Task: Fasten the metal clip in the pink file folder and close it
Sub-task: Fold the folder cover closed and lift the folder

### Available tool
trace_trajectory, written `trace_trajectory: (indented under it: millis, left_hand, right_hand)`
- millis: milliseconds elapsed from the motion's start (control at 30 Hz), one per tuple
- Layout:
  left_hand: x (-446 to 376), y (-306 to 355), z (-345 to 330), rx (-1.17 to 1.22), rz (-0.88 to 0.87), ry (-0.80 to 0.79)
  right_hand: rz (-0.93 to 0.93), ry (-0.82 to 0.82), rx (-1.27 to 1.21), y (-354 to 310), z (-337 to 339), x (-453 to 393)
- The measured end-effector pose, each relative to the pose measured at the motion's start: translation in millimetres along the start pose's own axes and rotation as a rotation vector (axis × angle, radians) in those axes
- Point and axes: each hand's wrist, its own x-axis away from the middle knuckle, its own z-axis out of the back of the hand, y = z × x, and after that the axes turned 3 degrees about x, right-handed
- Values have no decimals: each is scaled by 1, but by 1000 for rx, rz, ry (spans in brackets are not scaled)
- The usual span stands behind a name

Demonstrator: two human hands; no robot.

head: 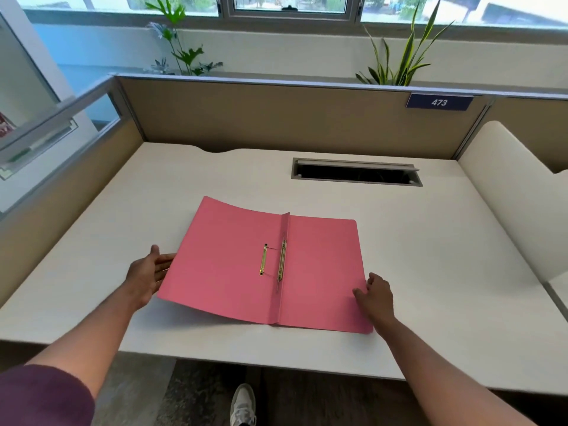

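Here, steadying an open pink folder (319, 272) on a white desk (430, 256), seen from above.

Lying spread flat near the desk's front edge, spine running away from the viewer. Resting loose on the left flap just beside the spine, a brass clip bar (263, 260), with its long prong strip (281, 260) along the spine, apparently not yet fastened. Cupping the left flap's outer edge, left hand (147, 272), fingers spread apart and holding nothing tight, the flap bowing slightly upward. Pressing on the right flap's near corner, right hand (376, 295), fingers loosely bent, not clamped on anything. Judging by this: still preparing, before fastening. Next calling for reaching to the middle, seating the bar over the prongs, bending them flat, then folding one flap over.
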Motion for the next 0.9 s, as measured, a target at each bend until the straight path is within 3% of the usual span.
trace_trajectory:
  millis: [233, 400, 467, 667, 900]
  left_hand:
    - [26, 24, -26, 271, -55, -230]
    - [45, 15, -82, 262, -70, -451]
    - [54, 5, -106, 217, -81, -507]
    - [65, -30, -149, -54, -147, -432]
    - [53, -67, -165, -405, -300, -446]
  right_hand:
    - [7, 21, -77, 3, 4, 3]
    - [27, 33, -129, 3, 6, 8]
    - [14, 52, -133, 4, 7, 9]
    - [31, 22, -215, 8, 13, 8]
    - [-58, -111, -487, 23, 20, 2]
